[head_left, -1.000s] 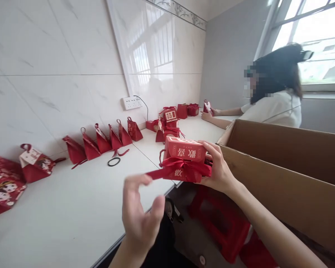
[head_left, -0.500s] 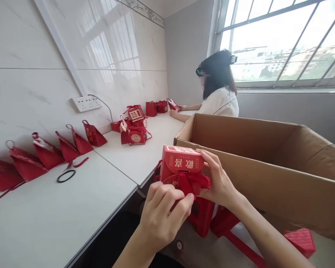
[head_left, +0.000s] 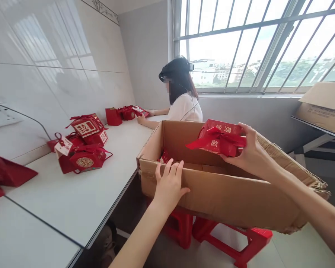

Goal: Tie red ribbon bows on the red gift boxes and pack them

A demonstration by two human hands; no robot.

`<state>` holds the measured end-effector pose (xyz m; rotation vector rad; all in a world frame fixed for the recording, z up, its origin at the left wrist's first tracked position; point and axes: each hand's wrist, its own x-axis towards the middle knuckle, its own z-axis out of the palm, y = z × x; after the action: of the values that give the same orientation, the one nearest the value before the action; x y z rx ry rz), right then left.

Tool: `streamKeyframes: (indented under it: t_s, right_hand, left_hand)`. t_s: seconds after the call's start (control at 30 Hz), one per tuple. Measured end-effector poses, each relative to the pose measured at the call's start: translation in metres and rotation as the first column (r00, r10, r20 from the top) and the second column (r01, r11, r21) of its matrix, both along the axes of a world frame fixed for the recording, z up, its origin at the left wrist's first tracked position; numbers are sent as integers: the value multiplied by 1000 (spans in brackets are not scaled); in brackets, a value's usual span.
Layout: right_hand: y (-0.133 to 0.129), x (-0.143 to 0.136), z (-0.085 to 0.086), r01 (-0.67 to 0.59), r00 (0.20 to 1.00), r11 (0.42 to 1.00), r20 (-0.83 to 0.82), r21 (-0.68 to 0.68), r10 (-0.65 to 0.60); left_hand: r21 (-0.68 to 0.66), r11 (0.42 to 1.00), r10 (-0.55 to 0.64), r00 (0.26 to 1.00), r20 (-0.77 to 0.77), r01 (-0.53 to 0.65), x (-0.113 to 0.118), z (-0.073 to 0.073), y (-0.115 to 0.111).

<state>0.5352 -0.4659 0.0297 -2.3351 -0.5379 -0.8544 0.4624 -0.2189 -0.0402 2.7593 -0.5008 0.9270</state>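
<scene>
My right hand (head_left: 252, 150) grips the right end of a red gift box (head_left: 222, 136) with a red ribbon bow, held above the opening of a large cardboard box (head_left: 217, 191). My left hand (head_left: 170, 182) has its fingers spread against the near wall of the cardboard box, fingertips at its top edge, and holds nothing. Inside the cardboard box, at its left end, part of a red item (head_left: 165, 155) shows.
Red gift boxes (head_left: 85, 158) are piled on the white table (head_left: 123, 149) at left, with red pouches (head_left: 11, 170) nearer. Beyond, a person (head_left: 184, 106) handles a red item. Red stools (head_left: 234, 242) stand under the cardboard box; another carton (head_left: 325, 111) is at right.
The view has turned right. My right hand has carried the red gift box over the cardboard box. My left hand has let go of it and moved to the cardboard wall.
</scene>
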Motion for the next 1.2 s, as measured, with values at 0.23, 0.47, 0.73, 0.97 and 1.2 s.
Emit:
streamKeyframes:
  t_s: [0.23, 0.47, 0.73, 0.97, 1.2]
  right_hand:
    - [5, 80, 2, -24, 925, 946, -367, -323, -101]
    - [45, 151, -70, -228, 792, 911, -609, -344, -32]
    - [73, 159, -138, -322, 701, 883, -712, -340, -19]
    - [71, 149, -159, -376, 678, 881, -733, -288, 50]
    - [88, 127, -97, -411, 695, 904, -681, -115, 230]
  left_hand:
    - [-238, 971, 21, 975, 223, 34, -8, -36, -4]
    - [-222, 975, 36, 958, 283, 28, -20, -46, -2]
    - [-199, 977, -7, 946, 324, 76, -34, -51, 1]
    - [-218, 973, 3, 939, 343, 76, -38, -52, -3]
    - [-239, 969, 23, 939, 343, 64, -37, -51, -6]
